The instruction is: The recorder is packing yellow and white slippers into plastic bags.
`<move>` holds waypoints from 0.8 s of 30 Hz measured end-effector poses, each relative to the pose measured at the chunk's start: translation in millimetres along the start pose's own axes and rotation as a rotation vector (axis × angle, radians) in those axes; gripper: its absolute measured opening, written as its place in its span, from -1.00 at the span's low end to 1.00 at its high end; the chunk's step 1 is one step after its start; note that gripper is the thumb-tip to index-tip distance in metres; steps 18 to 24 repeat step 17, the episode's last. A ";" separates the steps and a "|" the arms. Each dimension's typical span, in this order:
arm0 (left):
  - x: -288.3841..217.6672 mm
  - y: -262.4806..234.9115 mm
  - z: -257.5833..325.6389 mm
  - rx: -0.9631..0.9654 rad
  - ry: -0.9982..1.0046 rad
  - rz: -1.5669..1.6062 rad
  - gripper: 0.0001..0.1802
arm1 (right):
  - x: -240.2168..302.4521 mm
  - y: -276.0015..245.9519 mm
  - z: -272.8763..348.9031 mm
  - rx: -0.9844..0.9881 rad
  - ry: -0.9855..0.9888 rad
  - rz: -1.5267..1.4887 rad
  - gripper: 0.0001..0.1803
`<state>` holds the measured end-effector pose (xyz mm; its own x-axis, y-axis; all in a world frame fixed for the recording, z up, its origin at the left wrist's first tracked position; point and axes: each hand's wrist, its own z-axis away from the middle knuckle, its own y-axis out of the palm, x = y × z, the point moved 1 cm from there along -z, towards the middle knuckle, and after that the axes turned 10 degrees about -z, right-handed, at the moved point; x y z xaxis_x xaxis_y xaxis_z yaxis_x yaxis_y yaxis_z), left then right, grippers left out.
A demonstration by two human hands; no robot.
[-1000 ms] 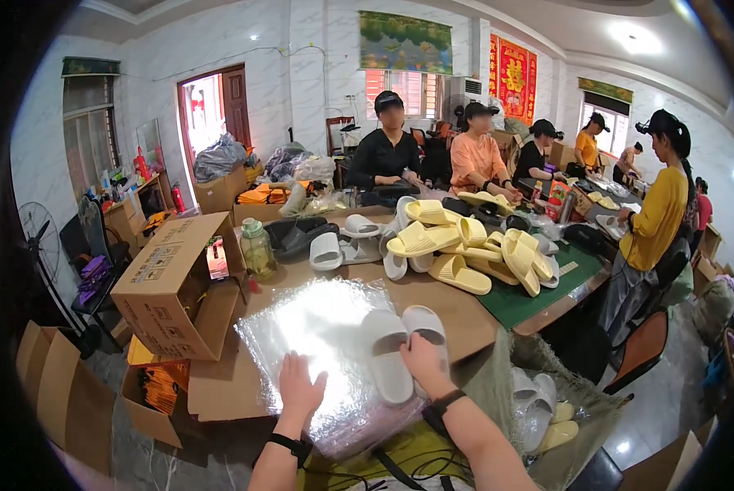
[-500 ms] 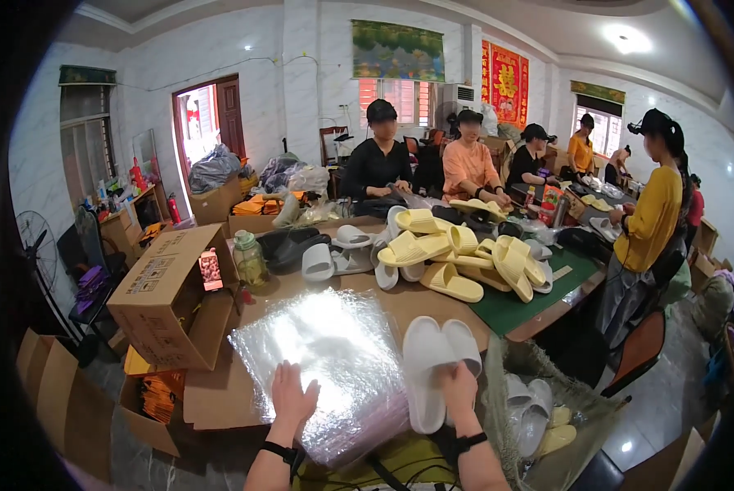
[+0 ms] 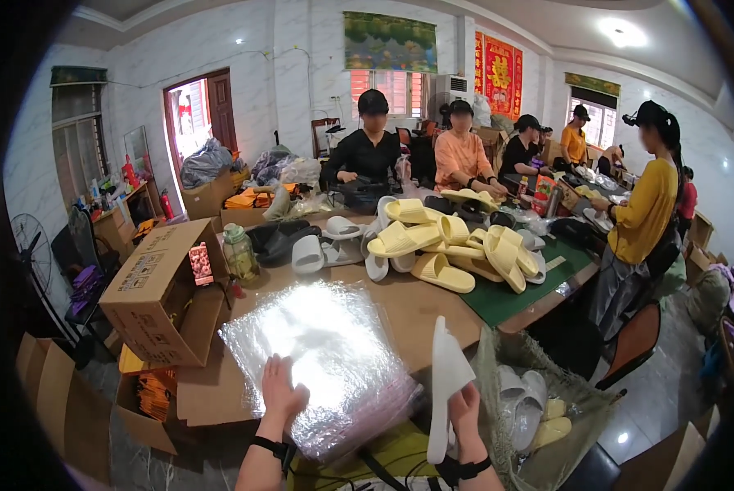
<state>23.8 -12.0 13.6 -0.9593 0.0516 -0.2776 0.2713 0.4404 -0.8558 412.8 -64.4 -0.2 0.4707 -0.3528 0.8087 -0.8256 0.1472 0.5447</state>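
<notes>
My left hand point(image 3: 282, 393) lies on a stack of clear, shiny plastic bags point(image 3: 326, 335), its fingers stretched out. To the right of the stack, my right hand point(image 3: 465, 409) grips a white slipper point(image 3: 445, 360), held on edge with its toe end pointing away from me. Whether the second white slipper is behind it I cannot tell. Beyond the bags, a heap of yellow slippers point(image 3: 408, 238) lies on the table, with white slippers point(image 3: 307, 255) at its left side.
An open cardboard box point(image 3: 150, 303) with a phone point(image 3: 200, 263) at its opening stands left, beside a glass jar point(image 3: 238, 250). A woven sack point(image 3: 580, 393) holding white and yellow slippers is at the right. Several people work across the table, over a green mat point(image 3: 506, 303).
My right hand has turned the white slippers from flat-facing to edge-on and shifted them slightly nearer to me. My left hand stays on the bags. The view has shifted a little.
</notes>
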 end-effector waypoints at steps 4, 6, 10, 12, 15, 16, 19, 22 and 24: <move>-8.1 -9.2 1.3 0.017 -0.055 0.074 -0.29 | 7.8 22.4 8.3 0.033 -0.001 0.046 -0.70; -3.1 -7.9 2.1 0.005 -0.042 0.085 -0.29 | 11.9 30.1 13.6 0.039 0.030 0.074 -0.70; 4.2 -1.5 1.3 -0.021 -0.018 0.117 -0.31 | -0.1 27.1 16.2 0.030 0.003 0.094 -0.69; 10.7 3.4 0.7 -0.022 -0.005 0.117 -0.31 | 0.4 29.7 15.5 0.038 0.017 0.093 -0.68; 16.1 5.2 -0.8 0.031 -0.006 0.131 -0.30 | 4.0 32.9 16.4 0.051 0.041 0.070 -0.65; 17.3 5.0 -0.9 0.084 -0.021 0.143 -0.30 | 5.5 34.6 17.6 0.058 0.053 0.047 -0.63; 15.9 4.8 -4.7 0.077 -0.019 0.145 -0.30 | 6.7 35.5 13.8 0.062 0.046 0.047 -0.63; 15.9 4.8 -4.7 0.077 -0.019 0.145 -0.30 | 6.7 35.5 13.8 0.062 0.046 0.047 -0.63; 15.9 4.8 -4.7 0.077 -0.019 0.145 -0.30 | 6.7 35.5 13.8 0.062 0.046 0.047 -0.63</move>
